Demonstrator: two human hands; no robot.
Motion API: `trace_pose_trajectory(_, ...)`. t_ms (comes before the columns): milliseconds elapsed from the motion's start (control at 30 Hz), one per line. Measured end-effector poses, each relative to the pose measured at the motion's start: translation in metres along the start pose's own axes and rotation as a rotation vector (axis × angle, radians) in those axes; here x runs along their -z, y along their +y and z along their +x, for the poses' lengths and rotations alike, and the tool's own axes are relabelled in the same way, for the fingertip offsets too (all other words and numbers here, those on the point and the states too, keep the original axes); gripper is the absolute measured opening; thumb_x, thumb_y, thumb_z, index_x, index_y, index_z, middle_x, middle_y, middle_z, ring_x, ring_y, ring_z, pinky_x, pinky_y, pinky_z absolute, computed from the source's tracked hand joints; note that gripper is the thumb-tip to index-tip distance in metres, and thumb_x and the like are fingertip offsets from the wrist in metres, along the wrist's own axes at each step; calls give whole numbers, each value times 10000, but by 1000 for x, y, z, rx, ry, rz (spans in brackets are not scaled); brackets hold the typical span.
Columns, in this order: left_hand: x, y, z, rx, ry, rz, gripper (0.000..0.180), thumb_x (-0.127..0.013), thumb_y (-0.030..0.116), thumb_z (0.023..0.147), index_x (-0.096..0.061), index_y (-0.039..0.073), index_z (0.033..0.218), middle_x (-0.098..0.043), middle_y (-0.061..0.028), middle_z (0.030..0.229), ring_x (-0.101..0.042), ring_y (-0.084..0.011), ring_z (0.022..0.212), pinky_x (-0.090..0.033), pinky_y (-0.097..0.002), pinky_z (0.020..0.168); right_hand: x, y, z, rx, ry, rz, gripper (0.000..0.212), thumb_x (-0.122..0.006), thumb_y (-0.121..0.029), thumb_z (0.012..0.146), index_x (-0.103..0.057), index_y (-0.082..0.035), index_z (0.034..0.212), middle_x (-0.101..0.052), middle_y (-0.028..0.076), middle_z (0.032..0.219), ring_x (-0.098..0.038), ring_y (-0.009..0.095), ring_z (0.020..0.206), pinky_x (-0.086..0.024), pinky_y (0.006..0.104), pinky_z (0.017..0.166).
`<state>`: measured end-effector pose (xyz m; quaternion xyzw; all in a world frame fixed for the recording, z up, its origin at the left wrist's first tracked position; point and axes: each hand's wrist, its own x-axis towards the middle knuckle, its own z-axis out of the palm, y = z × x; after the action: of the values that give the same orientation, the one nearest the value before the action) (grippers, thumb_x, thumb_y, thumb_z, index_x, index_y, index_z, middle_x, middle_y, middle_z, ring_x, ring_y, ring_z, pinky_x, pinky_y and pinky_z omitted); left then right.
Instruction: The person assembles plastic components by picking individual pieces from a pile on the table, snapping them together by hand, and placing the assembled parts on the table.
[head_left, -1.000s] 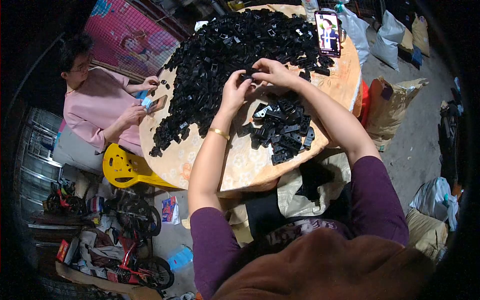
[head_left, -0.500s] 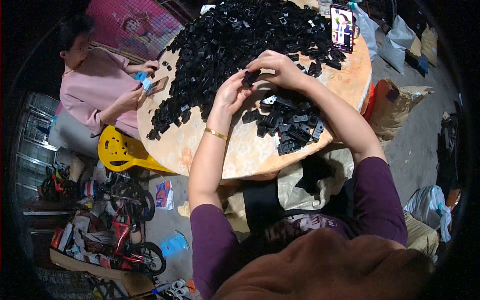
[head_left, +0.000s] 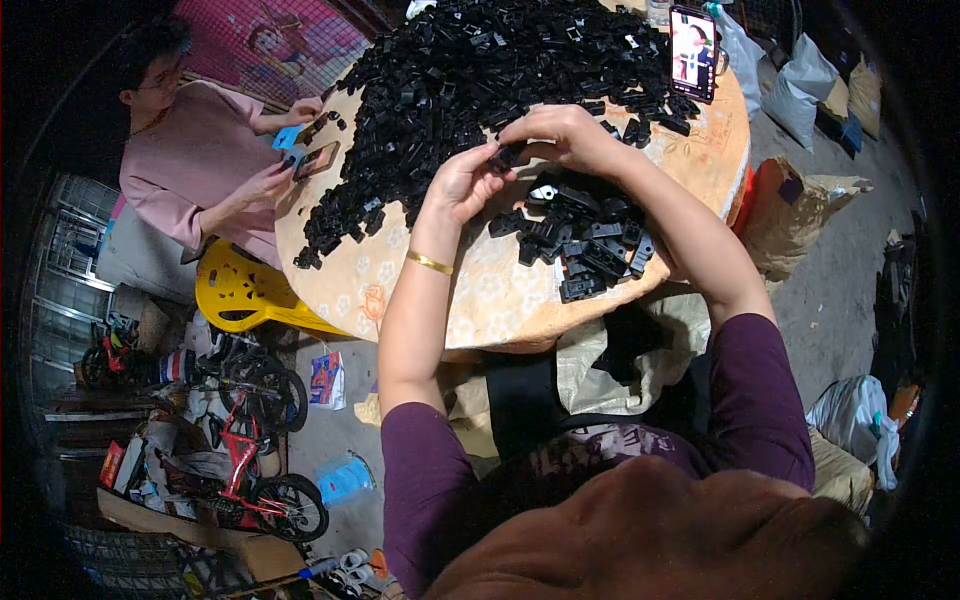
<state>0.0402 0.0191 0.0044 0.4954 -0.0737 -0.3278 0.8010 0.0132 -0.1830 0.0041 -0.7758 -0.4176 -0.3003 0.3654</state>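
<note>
Between my two hands is a small black plastic part (head_left: 506, 158), partly hidden by the fingers. My left hand (head_left: 466, 184) pinches it from the left, with a gold bracelet on that wrist. From the right, my right hand (head_left: 570, 138) arches over with its fingertips at the same part. Beyond my hands a big heap of black plastic parts (head_left: 430, 100) covers the far side of the table. Under my right forearm lies a smaller pile of black plastic pieces (head_left: 600, 245), one with a white or shiny face.
The round table (head_left: 480, 310) has a flowered cloth. A phone (head_left: 692, 55) stands lit at the far right. At the left, a person in pink (head_left: 205, 150) handles a blue piece near another phone (head_left: 317, 160). Around stand a yellow chair (head_left: 240, 290), sacks (head_left: 795, 215) and a red bicycle (head_left: 240, 460).
My hands stay close together around the black part, and the fingers have shifted slightly. The person at the left has moved the blue piece a little. The whole view has shifted slightly.
</note>
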Motion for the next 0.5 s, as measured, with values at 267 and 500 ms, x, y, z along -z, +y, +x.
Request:
trace_pose_trajectory(267,-24,-3,-8,-56,58,66,246,-484,173,876,-538,-52,960,-611,-143,820,-622,-207,605,-537,-236,531,-4,3,-4,37,13,-153,301,-655,-27,651,-619,-89,943,-624,76,838,-591,252,764,-486,331,650)
trace_pose_trajectory(500,-32,-11,-12,-331,92,581,294,-527,121,858,-488,-66,1081,-603,-127,874,-624,-167,696,-522,-232,618,-4,0,2,27,15,-19,303,-678,-90,686,-607,-69,980,-625,79,894,-603,206,813,-491,304,705)
